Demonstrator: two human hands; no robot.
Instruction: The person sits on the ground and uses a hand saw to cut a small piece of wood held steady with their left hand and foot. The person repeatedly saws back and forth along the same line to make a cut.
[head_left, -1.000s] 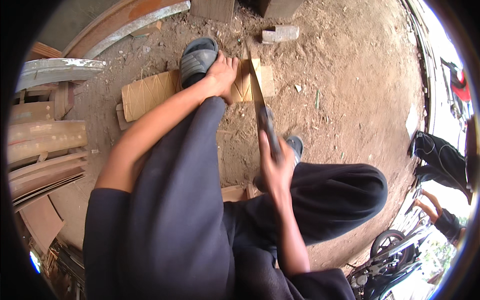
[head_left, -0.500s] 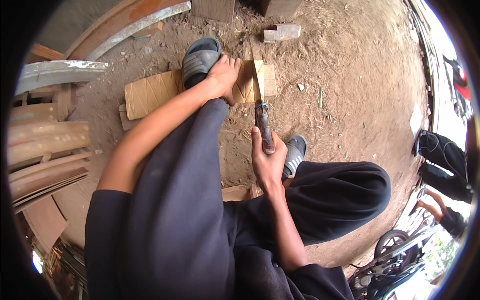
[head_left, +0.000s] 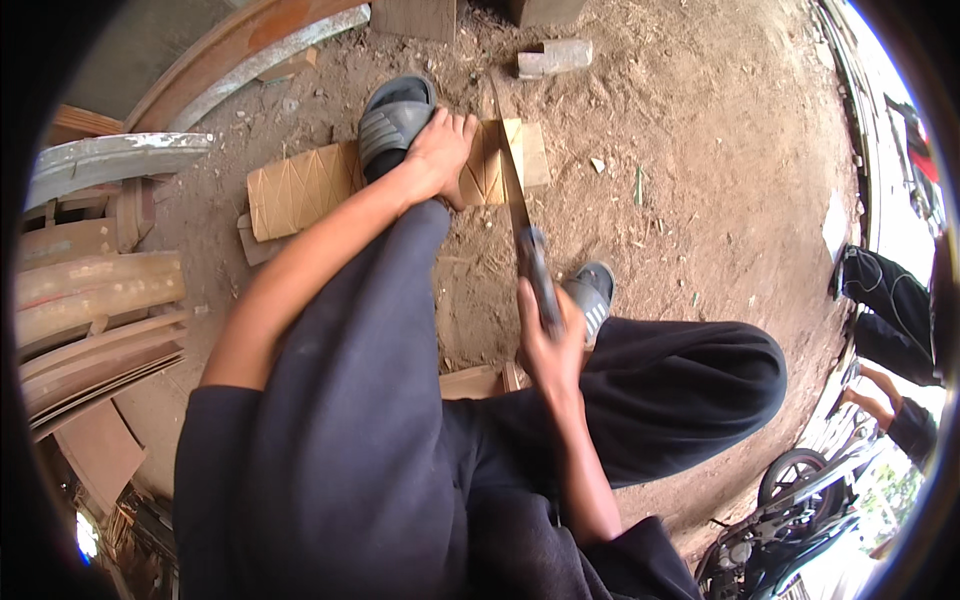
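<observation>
My right hand point(head_left: 550, 335) grips the dark handle of a hand saw point(head_left: 516, 190), whose long thin blade angles away from me across a patterned wooden board point(head_left: 300, 190) on the ground. My left hand point(head_left: 440, 160) presses on that board left of the blade, its fingers bent over it. My left foot, in a grey sandal point(head_left: 390, 135), rests on the board against that hand. A plainer pale piece point(head_left: 532, 150) shows at the board's right end. My right sandal point(head_left: 590, 300) is on the dirt behind the saw hand.
Curved boards and panels point(head_left: 100, 280) are piled at the left. A pale block point(head_left: 555, 60) and larger wooden blocks point(head_left: 415, 18) sit at the top. At the right are other people's legs point(head_left: 880, 310) and a parked motorbike point(head_left: 790, 490).
The saw and my right hand shifted slightly away from me, then back toward me, and are now a little nearer me than half a second ago. My left hand stays on the board.
</observation>
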